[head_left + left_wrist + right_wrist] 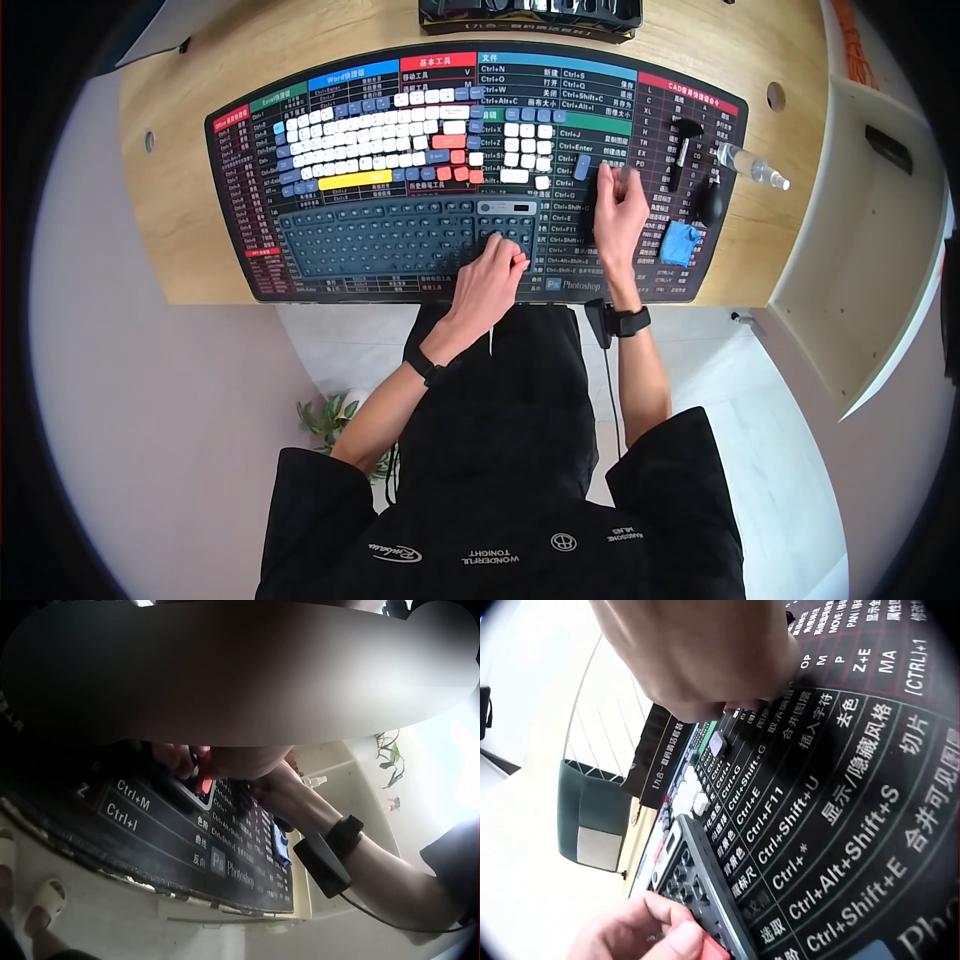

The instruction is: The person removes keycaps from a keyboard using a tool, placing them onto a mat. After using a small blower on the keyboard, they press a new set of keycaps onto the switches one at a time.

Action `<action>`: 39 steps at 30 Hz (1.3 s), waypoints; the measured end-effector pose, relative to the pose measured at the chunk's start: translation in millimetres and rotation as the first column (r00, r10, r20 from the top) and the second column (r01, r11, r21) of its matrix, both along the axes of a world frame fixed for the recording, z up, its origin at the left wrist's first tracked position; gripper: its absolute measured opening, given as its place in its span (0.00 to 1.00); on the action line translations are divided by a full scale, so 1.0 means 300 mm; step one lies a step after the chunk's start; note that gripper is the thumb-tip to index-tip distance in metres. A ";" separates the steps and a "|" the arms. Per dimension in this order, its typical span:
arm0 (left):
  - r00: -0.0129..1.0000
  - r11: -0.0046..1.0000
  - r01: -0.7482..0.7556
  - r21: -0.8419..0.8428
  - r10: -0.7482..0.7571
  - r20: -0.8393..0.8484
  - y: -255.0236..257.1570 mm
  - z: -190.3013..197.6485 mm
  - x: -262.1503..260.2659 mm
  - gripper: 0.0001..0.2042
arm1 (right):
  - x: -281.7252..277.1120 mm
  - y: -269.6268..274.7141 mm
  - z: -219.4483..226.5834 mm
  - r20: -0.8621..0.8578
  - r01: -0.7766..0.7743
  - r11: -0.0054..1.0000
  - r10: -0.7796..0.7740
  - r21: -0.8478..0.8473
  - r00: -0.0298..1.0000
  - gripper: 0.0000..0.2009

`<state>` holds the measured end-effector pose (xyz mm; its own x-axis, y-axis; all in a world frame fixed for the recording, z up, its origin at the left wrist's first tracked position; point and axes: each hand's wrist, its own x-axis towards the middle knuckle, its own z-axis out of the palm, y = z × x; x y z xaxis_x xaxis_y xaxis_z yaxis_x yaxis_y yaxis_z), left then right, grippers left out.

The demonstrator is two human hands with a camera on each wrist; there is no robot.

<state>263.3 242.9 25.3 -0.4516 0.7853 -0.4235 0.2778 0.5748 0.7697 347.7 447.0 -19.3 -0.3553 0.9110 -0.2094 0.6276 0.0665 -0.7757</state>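
Note:
My left hand (492,275) is over the right end of a dark grey keyboard base (375,240) stripped of its keycaps. It pinches a small red piece (714,949) between thumb and fingers; in the left wrist view the red piece shows beside the keyboard's corner. My right hand (620,215) is above the printed desk mat (565,215), right of the keyboard, fingers bent. Its fingertips are blurred, and I cannot tell whether they hold anything. Just left of them a blue keycap (582,167) lies on the mat. White, blue, red and yellow keycaps (350,140) lie in rows behind the base.
On the mat's right side lie a black brush (684,150), a black bulb blower (710,205), a clear spray bottle (752,168) and a folded blue cloth (682,242). A black box (530,18) stands at the back. An open white drawer (850,300) is at the right.

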 end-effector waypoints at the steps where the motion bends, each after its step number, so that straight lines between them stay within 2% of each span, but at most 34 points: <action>1: 1.000 1.000 0.003 -0.003 -0.003 -0.007 0.001 -0.003 0.001 0.08 | -0.013 -0.015 0.030 0.108 -0.056 0.997 0.050 0.053 0.993 0.14; 4: 1.000 1.000 0.009 -0.007 -0.009 -0.016 -0.001 -0.005 0.003 0.08 | -0.053 -0.036 0.035 0.258 -0.193 0.969 0.149 0.154 0.954 0.10; 8: 1.000 1.000 0.014 -0.002 -0.014 -0.018 -0.003 -0.011 -0.001 0.09 | -0.116 -0.019 0.040 0.296 -0.314 0.933 0.253 0.178 0.921 0.07; 15: 0.998 0.999 0.035 0.023 -0.033 -0.058 -0.005 -0.012 -0.003 0.08 | -0.186 0.005 0.041 0.310 -0.339 0.932 0.286 0.132 0.907 0.08; 17: 1.000 1.000 0.007 0.004 -0.007 -0.002 -0.003 -0.009 -0.003 0.08 | -0.191 0.008 0.040 0.307 -0.340 0.931 0.287 0.135 0.907 0.08; 22: 1.000 0.999 -0.016 0.038 0.015 0.011 -0.006 -0.001 -0.008 0.08 | -0.192 0.007 0.033 0.276 -0.320 0.933 0.268 0.162 0.923 0.09; 24: 1.000 0.998 -0.026 0.059 0.025 0.007 -0.005 0.012 -0.005 0.08 | -0.180 0.005 0.024 0.086 -0.161 0.983 0.154 0.090 0.984 0.12; 25: 0.988 0.993 -0.107 0.053 0.100 0.116 -0.003 0.030 -0.003 0.07 | -0.165 0.006 0.033 0.086 -0.164 0.982 0.157 0.089 0.984 0.12; 26: 0.960 0.982 -0.184 0.037 0.172 0.221 0.003 0.046 -0.005 0.07 | -0.139 0.001 0.052 0.034 -0.120 0.993 0.119 0.005 0.992 0.14; 27: 0.961 0.982 -0.184 0.035 0.172 0.218 0.018 0.059 -0.007 0.07 | -0.113 -0.011 0.075 -0.017 -0.078 0.994 0.077 -0.082 0.997 0.15; 28: 0.876 0.952 -0.306 0.035 0.266 0.403 0.041 0.072 -0.005 0.06 | -0.090 -0.031 0.117 -0.017 -0.115 0.979 0.113 -0.168 0.993 0.15; 29: 0.746 0.907 -0.421 0.012 0.338 0.573 0.066 0.082 -0.005 0.06 | -0.059 -0.060 0.135 -0.019 -0.114 0.979 0.112 -0.167 0.993 0.15; 30: 0.667 0.880 -0.474 -0.006 0.364 0.650 0.090 0.086 -0.008 0.05 | -0.023 -0.089 0.144 -0.090 -0.205 0.954 0.190 -0.218 0.978 0.14; 31: 0.668 0.881 -0.473 -0.003 0.360 0.651 0.113 0.080 -0.012 0.05 | 0.009 -0.109 0.160 -0.162 -0.296 0.919 0.260 -0.259 0.952 0.13; 33: 0.626 0.857 -0.516 -0.009 0.384 0.679 0.158 0.064 -0.021 0.05 | 0.052 -0.124 0.214 -0.140 -0.322 0.848 0.290 -0.421 0.947 0.12; 35: 0.641 0.849 -0.528 0.024 0.380 0.667 0.193 0.038 -0.004 0.06 | 0.067 -0.139 0.221 -0.169 -0.317 0.836 0.269 -0.449 0.948 0.13; 38: 0.680 0.844 -0.532 0.060 0.384 0.625 0.216 0.023 0.006 0.08 | 0.072 -0.128 0.204 -0.143 -0.305 0.824 0.270 -0.477 0.952 0.13; 39: 0.705 0.860 -0.508 0.049 0.383 0.597 0.214 0.022 0.002 0.10 | 0.071 -0.125 0.196 -0.096 -0.286 0.848 0.272 -0.446 0.957 0.14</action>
